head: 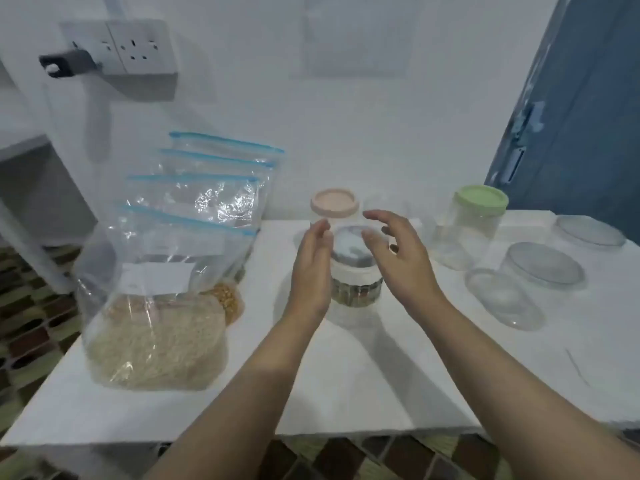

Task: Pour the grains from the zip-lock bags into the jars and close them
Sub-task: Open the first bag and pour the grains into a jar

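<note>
Our left hand (309, 268) and right hand (398, 258) flanked the ribbed glass jar with the grey lid (353, 261), fingers apart and not clearly touching it. We judged it best to hold the body and twist the lid.

Both forearms run off the lower edge. The left hand (311, 268) and right hand (398, 258) are motion-blurred; contact with the jar (355, 268) between them cannot be told. Beyond the grip, a pink-lidded jar (334, 202) is partly hidden. Left of the grip, the front bag (156, 306) hides the rear bags' (207, 188) contents.
</note>
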`<state>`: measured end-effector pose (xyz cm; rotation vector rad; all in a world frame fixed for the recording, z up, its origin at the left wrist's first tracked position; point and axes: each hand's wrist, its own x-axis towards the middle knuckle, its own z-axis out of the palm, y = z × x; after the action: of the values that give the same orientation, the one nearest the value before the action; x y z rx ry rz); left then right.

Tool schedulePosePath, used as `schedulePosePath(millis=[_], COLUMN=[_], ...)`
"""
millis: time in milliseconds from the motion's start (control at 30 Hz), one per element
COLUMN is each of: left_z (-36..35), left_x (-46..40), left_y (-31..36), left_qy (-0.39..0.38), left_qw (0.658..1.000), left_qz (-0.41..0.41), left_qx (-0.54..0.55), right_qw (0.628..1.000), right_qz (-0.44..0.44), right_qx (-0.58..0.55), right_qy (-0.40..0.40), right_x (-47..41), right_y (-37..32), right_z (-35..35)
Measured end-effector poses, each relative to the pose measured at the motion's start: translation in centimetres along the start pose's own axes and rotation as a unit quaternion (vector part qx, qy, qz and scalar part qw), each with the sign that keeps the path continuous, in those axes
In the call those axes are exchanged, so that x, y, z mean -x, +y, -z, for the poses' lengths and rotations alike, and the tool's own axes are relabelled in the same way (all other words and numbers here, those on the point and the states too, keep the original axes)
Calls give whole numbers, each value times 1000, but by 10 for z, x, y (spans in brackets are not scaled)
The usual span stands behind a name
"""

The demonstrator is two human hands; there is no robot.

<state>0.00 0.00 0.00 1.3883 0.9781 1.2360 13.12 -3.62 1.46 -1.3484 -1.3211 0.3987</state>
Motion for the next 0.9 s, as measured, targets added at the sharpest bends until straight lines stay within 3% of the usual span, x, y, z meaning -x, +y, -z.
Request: schedulePosePath(millis=[233, 367, 500, 633, 800, 900], left_z=[-13, -14, -25, -32, -24, -22], left_x=[6, 11, 20, 21, 20, 21], left_y=[-46, -66, -67, -61, -64, -55], left_qy=[-26, -10, 46, 128, 100, 106], left_qw=[999, 998, 996, 987, 987, 985], left_qz=[-21, -60, -14, 11, 33, 43], left_qx=[41, 21, 71, 92, 123, 129], right_qw=[996, 992, 985, 978, 956, 956], right_qz=[51, 46, -18, -9, -9, -40], right_qx=[34, -31, -119, -140, -184, -226], right_qy=[-71, -115, -121, -156, -230, -184], right_x=[11, 11, 23, 22, 10, 9], right_y=[40, 41, 37, 38, 47, 50], right_z=[2, 12, 7, 13, 26, 40])
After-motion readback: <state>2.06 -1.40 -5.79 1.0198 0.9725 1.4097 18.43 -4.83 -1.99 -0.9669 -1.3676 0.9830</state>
